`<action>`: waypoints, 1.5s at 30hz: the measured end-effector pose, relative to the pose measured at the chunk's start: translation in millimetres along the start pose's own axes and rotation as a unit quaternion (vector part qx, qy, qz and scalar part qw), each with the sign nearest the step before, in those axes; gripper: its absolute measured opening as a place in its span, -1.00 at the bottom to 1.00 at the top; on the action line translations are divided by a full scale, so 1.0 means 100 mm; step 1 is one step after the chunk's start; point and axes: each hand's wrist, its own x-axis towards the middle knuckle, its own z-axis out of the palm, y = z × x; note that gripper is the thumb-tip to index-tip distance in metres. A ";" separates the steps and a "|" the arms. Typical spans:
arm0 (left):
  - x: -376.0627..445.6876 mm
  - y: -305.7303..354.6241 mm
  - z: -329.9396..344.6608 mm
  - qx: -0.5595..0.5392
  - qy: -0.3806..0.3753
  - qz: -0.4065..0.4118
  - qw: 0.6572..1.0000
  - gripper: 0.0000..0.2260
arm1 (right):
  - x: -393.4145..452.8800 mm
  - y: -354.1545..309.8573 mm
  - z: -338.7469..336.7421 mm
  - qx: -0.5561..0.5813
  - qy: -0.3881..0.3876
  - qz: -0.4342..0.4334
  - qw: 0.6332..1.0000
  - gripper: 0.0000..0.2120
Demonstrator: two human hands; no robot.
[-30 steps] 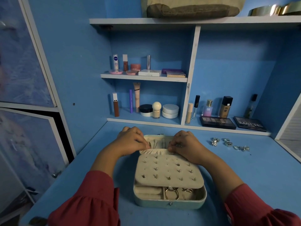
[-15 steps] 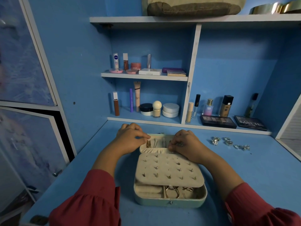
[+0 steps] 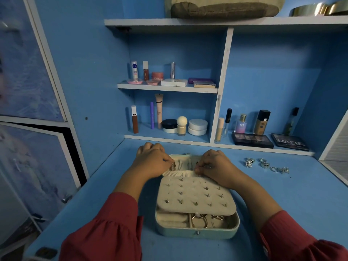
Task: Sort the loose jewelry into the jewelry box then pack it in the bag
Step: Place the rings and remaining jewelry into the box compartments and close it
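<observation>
With both hands' fingers pinching fine chains at the jewelry box [image 3: 195, 221] lid pocket [image 3: 179, 173], treat them as light, limp, tangle-prone: grip near the clasp.

Pale mint jewelry box [image 3: 195, 234] with cream lining; cream earring panel [image 3: 195, 194] dotted with rows of silver studs. Gold rings [image 3: 199, 220] in the 6 o'clock compartment. Silver jewelry [image 3: 266, 165] at 3 o'clock on the blue desk [image 3: 282, 204]. Dark red sleeves [image 3: 105, 234].
</observation>
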 end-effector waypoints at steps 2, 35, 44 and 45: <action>0.00 -0.01 0.00 -0.015 -0.012 -0.011 1.000 -0.75 | 0.00 0.00 0.00 0.001 0.000 0.000 1.000 -0.92; 0.00 0.01 0.04 -0.130 0.016 -0.018 0.991 -0.82 | 0.02 0.06 0.02 0.010 0.071 0.027 0.997 -0.83; -0.01 0.08 0.06 -0.031 -0.040 0.007 0.999 -0.71 | 0.00 0.13 -0.06 -0.109 0.127 0.113 0.979 -0.77; -0.01 0.08 0.06 -0.028 -0.041 0.007 0.999 -0.70 | 0.00 0.14 -0.05 -0.121 0.122 0.115 0.978 -0.76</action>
